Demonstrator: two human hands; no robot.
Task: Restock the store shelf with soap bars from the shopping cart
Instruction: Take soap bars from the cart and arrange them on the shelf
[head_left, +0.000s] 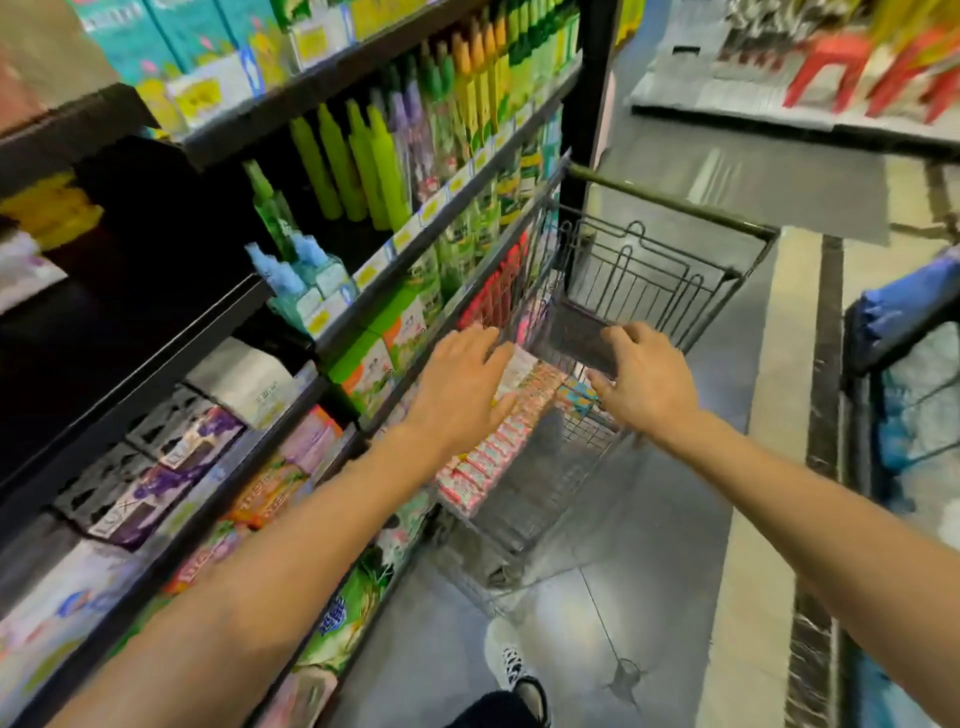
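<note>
Head view: both hands reach into the shopping cart (649, 291). The left hand (462, 384), fingers spread and apart, hovers over the soap bars (524, 395); the right hand (644, 379), fingers loosely apart, holds nothing. Judgement: close both around 1 stack, lift level, then turn to the shelf (291, 415) left of them.

The aisle was lit brightly and evenly from overhead, and a pale sheen was thrown on the grey floor (566, 613), while the deep shelf recess (130, 270) at left was left almost black. Motion blur was smeared across the whole frame, worst at the top corners. Straight lines were bowed by the wide-angle lens
</note>
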